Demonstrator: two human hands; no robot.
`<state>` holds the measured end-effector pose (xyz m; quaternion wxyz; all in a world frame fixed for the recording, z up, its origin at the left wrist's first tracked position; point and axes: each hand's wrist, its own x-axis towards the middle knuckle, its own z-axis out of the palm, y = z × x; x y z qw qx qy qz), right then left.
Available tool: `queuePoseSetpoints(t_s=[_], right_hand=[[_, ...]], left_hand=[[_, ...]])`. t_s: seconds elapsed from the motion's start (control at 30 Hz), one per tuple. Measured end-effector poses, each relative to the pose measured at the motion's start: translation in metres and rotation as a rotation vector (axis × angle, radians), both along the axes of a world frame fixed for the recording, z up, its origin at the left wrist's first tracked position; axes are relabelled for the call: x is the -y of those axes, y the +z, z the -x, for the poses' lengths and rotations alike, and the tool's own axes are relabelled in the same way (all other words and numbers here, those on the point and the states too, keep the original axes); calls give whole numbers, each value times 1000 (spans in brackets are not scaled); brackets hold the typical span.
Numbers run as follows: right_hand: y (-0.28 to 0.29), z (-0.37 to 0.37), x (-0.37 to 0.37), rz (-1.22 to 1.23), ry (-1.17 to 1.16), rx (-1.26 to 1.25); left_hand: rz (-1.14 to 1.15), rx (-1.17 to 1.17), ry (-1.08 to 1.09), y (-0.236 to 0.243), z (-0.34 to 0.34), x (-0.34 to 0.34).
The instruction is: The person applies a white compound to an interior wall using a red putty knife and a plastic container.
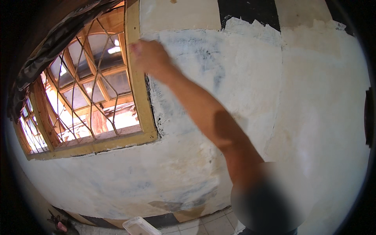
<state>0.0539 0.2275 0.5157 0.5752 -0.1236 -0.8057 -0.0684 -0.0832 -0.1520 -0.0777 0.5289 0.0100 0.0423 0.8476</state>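
My right hand (pixel 152 56) is raised at the yellowish wooden window frame (pixel 139 90), its arm stretched up and left across the wall. The fingers are curled together against or just in front of the frame's right upright; they are slightly blurred, and whatever they may hold is too small or hidden to name. Beside the hand, the wall (pixel 243 78) carries a patchy white coating with bluish smears and a ragged upper edge. My left hand is out of view.
Metal bars (pixel 92 98) cross the window, with a wooden sash and glass panes behind. A dark curtain (pixel 37 66) hangs at the upper left. Below, a white tray (pixel 141 226) lies on the tiled floor (pixel 215 226). Black and beige squares (pixel 250 11) show above the coating.
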Motion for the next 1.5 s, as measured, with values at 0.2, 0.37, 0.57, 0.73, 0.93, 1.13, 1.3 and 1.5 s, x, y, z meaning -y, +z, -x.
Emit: queuePoseSetpoints(t_s=[0.2, 0.37, 0.57, 0.73, 0.93, 1.13, 1.3, 1.5], right_hand=[[-22, -73, -15, 29, 120, -212], [-32, -229, -123, 63, -435, -494], [-38, -151, -127, 91, -313, -469], [-91, -2, 0, 75, -58, 249], [-119, -32, 33, -495, -82, 190], [-14, -59, -28, -501, -220, 102], [-84, -54, -55, -275, -229, 373], [-284, -93, -7, -696, -53, 506]], left_hand=[[464, -85, 227, 35, -21, -12], [11, -196, -12, 28, -18, -13], [215, -436, 131, 4, -10, -9], [88, -233, 104, -8, -3, -2], [41, -420, 178, -3, 0, 13], [276, -257, 330, 15, -13, -5], [305, -507, 363, 25, -26, -10], [341, -194, 208, 41, -35, -21]])
